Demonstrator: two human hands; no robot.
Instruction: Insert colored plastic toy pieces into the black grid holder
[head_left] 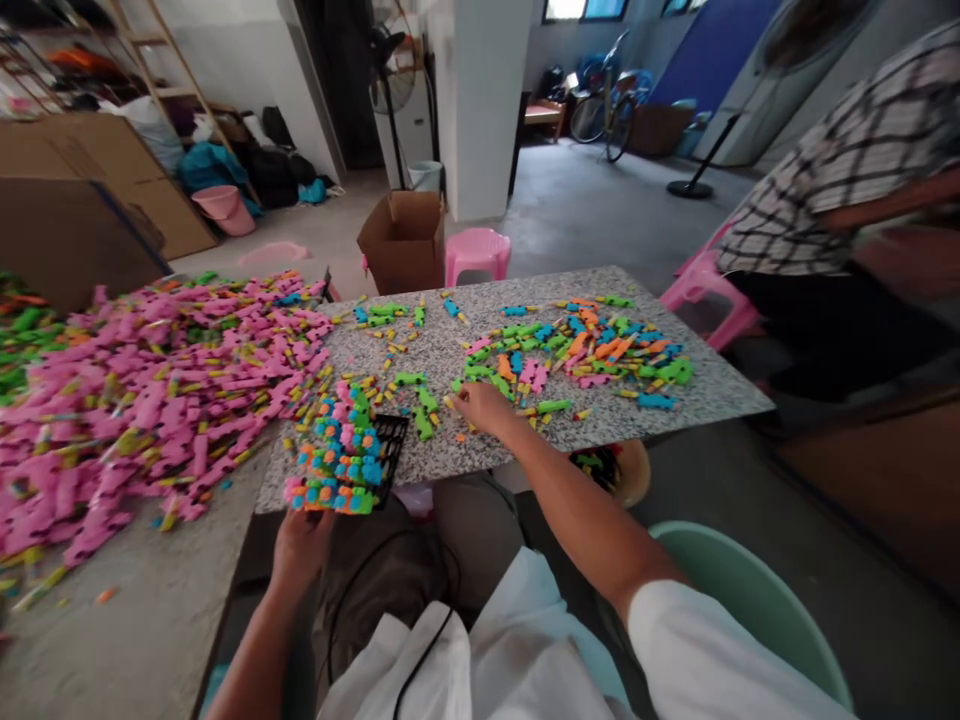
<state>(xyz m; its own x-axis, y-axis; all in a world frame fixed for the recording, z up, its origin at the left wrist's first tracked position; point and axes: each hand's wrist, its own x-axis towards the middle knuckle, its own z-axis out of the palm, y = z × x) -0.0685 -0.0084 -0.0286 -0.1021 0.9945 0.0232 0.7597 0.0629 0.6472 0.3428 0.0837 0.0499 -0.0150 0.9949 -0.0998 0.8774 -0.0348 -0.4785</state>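
Left blocked by pink heap (172, 410); near edge partly obstructed by tray (391, 440). Bare gap left mid-table (439, 355), bounded rightward by mixed pile (600, 345).

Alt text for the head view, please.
The left hand holds a black plastic grid tray of multicoloured pieces; the right hand is among scattered colourful plastic pieces on a speckled grey table. A mostly pink plastic heap lies left.

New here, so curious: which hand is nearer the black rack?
Left. The left hand holds the rack at its near edge; the right hand is apart, right of it.
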